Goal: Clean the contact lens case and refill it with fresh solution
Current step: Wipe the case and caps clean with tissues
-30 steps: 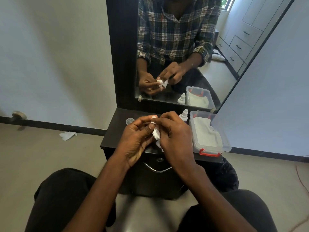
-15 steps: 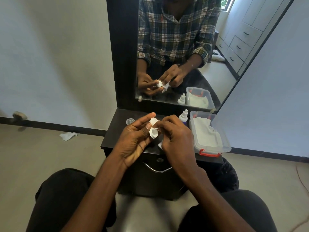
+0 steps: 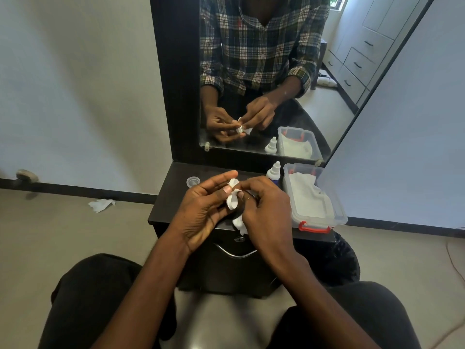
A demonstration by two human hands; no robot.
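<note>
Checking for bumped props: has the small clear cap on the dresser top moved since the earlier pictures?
No. The cap sits in the same spot near the dresser top's back left corner, left of the hands.

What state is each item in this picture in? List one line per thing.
White plastic contact lens case: held in left hand, open.
White tissue: gripped by right hand, pressed against the case.
Small clear round cap: off, lying on the dark table.
White dropper bottle: upright, capped.
Clear plastic box with red latch: lid off, tissues inside.
</note>
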